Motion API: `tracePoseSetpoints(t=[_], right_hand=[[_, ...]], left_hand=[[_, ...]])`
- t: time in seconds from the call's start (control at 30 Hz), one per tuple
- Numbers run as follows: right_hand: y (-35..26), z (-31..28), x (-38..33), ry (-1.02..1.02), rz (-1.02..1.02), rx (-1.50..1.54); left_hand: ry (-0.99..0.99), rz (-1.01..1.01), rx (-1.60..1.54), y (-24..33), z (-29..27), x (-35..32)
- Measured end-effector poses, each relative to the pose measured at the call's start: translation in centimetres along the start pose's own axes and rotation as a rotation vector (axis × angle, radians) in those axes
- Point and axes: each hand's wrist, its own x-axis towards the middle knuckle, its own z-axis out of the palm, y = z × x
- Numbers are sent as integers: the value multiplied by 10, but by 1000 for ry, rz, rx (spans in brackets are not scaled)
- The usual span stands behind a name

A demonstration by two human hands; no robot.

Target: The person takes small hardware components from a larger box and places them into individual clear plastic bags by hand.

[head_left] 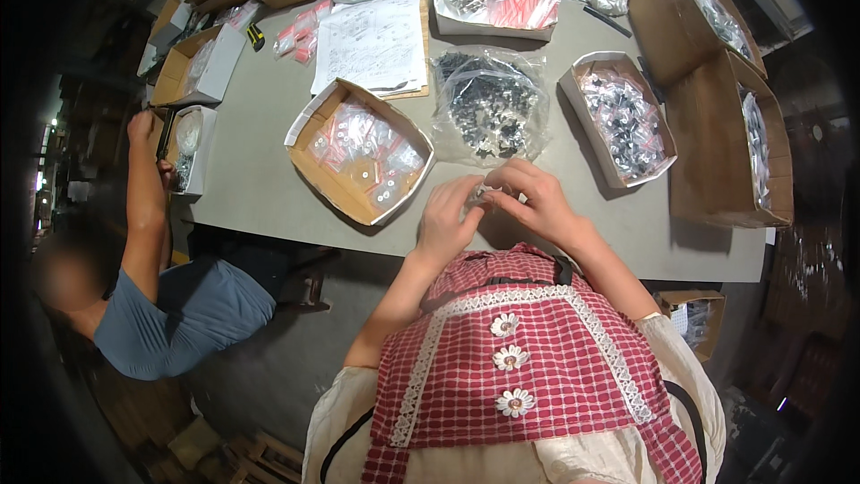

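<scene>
Both hands meet at the near edge of the grey table (269, 188): left hand (448, 215) and right hand (537, 202) pinch a small clear plastic bag (484, 193) between fingertips, seemingly sealing it. An open cardboard box of filled packets (363, 157) lies just left; a clear sack of black parts (488, 108) sits beyond, nothing blocking.

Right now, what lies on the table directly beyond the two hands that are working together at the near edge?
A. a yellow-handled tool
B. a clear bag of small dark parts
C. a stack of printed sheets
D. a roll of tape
B: just past the left hand and right hand, the clear bag of small dark parts lies on the grey table.
</scene>
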Motion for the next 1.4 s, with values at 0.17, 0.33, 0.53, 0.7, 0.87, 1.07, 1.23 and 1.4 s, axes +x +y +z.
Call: tracePoseSetpoints(t=[0.17,0.33,0.53,0.7,0.87,1.07,1.23,1.4], right_hand=[[-3,1,0,57,-143,-161],[9,2,-3,-12,240,161],[-7,-15,4,-137,503,525],[-4,-14,6,-254,553,666],[0,-12,8,-309,590,730],[0,-14,6,-232,615,854],[-6,-35,-3,236,577,877],[16,-61,-13,647,454,934]], left_hand=[[-43,-25,-18,9,-3,7],[-70,-253,-301,23,-4,17],[-235,-742,-872,12,-16,28],[-235,-696,-723,14,-17,32],[-220,-656,-742,21,-19,35],[-170,-641,-668,28,-27,44],[71,-707,-536,16,-49,49],[9,-263,1007,-74,-100,24]])
